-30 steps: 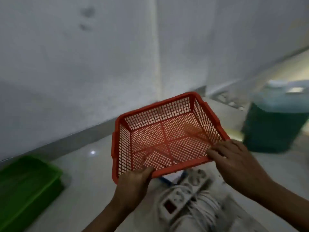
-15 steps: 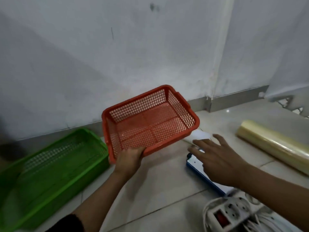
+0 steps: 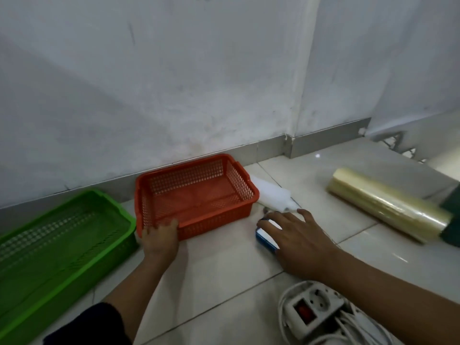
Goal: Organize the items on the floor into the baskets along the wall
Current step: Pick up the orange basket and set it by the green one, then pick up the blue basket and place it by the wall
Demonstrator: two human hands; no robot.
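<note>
An empty orange mesh basket [image 3: 225,168] stands on the floor tiles against the wall. My left hand [image 3: 160,239] grips its near rim at the left corner. A green basket [image 3: 104,202] sits just to its left along the wall. My right hand [image 3: 295,236] lies with spread fingers on a blue and white flat item [image 3: 265,239] to the right of the orange basket. A white roll [image 3: 272,197] lies beside the basket's right end. A white power strip [image 3: 315,311] with coiled cable is at the bottom right.
A large roll of clear plastic wrap [image 3: 388,204] lies on the tiles at the right, with a dark green object [image 3: 451,200] behind its far end. A grey skirting runs along the white wall. Bare tiles lie between my two arms.
The orange basket has come down from mid-air onto the floor by the wall, beside the green one. My right hand let go of it and moved onto the blue and white item.
</note>
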